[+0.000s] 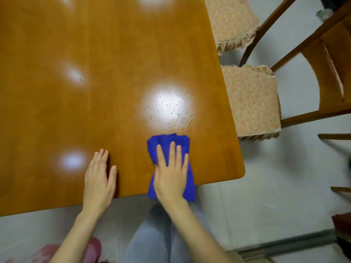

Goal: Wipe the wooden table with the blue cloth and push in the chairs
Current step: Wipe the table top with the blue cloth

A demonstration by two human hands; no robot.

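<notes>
1. Down flat on the blue cloth (pixel 165 142) with the right grip (pixel 171 173): palm pressing, fingers straight and slightly spread, released rather than clenched around anything.
2. Blue cloth bunched up on the wooden table (pixel 95 54), close to the front right corner, with its near end hanging just past the front edge beneath the wrist.
3. Just beside it, apart from the cloth, the left grip (pixel 99 179): palm down on bare wood, fingers straight and together, thumb out to the side, released and grasping nothing.
4. Right beyond the cloth, a bright glare patch (pixel 169 107) on the tabletop, streaky marks showing inside it; softer glare spots further left and further back.
5. Along the table's right edge, two seats in a row: near chair (pixel 250 103) with a patterned, frilled cushion, only its inner edge under the tabletop and most of the seat sticking out.
6. Behind that, far chair (pixel 228 21), same cushion, also only partly tucked in.
7. Off to the right, curved wooden chair backs (pixel 332 73) over a pale floor (pixel 266 196).
8. Below the front edge, legs in light jeans (pixel 152 234), and a pink slipper (pixel 93 247) at bottom left.
</notes>
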